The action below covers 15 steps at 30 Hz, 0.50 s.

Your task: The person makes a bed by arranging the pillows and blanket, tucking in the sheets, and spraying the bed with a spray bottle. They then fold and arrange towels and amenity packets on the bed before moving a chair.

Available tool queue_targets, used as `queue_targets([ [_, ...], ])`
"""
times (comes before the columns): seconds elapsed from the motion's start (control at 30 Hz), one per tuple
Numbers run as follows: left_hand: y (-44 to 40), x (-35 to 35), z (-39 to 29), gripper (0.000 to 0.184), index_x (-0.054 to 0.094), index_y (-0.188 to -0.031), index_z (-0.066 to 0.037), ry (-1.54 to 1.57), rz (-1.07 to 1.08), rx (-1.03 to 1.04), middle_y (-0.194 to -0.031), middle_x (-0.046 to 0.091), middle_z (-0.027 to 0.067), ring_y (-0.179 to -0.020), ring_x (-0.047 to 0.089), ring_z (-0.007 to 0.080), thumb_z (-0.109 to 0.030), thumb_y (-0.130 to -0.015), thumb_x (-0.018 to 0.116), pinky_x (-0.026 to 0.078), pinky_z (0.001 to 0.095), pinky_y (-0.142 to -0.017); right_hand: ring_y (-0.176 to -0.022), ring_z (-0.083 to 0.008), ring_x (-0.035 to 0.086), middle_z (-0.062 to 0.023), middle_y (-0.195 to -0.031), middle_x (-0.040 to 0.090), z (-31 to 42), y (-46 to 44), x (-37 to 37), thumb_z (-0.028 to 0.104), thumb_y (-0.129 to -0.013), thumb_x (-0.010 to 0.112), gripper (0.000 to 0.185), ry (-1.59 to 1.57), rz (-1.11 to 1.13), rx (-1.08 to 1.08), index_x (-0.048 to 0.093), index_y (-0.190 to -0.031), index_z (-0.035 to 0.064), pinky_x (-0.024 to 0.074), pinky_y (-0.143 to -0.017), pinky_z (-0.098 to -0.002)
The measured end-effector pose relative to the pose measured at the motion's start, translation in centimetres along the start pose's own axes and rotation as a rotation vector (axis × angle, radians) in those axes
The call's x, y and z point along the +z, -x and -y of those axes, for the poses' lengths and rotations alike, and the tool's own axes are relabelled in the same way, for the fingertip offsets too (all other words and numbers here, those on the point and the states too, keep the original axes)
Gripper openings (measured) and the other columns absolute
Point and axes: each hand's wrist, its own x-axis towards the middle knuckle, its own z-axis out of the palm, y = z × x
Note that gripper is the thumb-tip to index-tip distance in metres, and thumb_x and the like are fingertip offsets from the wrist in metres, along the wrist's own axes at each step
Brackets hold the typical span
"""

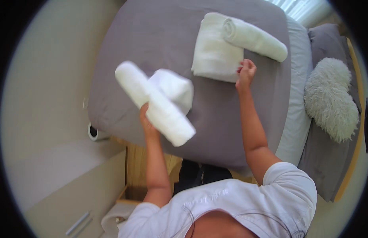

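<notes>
My left hand (150,121) is wrapped round a rolled white towel (168,115), lifted at a slant over the near left part of the bed. Partly behind this roll is a second white cloth bundle (178,87); I cannot tell whether it touches the roll. My right hand (246,73) is at the near right corner of a folded white towel (215,51), its fingers curled in at the towel's edge. Another rolled white towel (257,39) rests partly on the folded one and reaches out to the right.
The bed (152,27) has a grey cover. At its right end are white bedding (297,99), grey pillows (328,37) and a fluffy white cushion (330,99). A white cylindrical object (92,133) stands by the left bed corner. A wall (53,79) runs along the left.
</notes>
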Motion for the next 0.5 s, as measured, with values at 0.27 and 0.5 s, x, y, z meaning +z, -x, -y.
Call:
queue_targets([
  [0.27,2.0,4.6,5.0,0.029,0.059,-0.093,0.001,-0.506,0.008,0.549,-0.086,0.063,0.0107,-0.073,0.061,0.0251,-0.018,-0.072,0.060,0.054,0.0363,-0.066,-0.111,-0.0173,0.046,-0.0056,-0.125,0.047,-3.4,10.9,-3.8,0.047,-0.091,0.047,0.062,-0.682,0.658,0.691,0.035,-0.135,0.0052,0.0412,-0.091,-0.0334],
  [0.5,3.7,-2.2,10.8,0.043,0.053,-0.108,-0.002,0.100,-0.283,-0.153,-0.104,0.058,0.0098,-0.095,0.057,0.0249,-0.008,-0.069,0.071,0.049,0.0412,-0.083,-0.113,-0.0191,0.048,-0.0066,-0.126,0.050,3.7,11.7,-6.6,0.065,-0.081,0.048,0.077,-0.112,0.899,0.737,0.040,-0.133,0.0079,0.0404,-0.092,-0.0357],
])
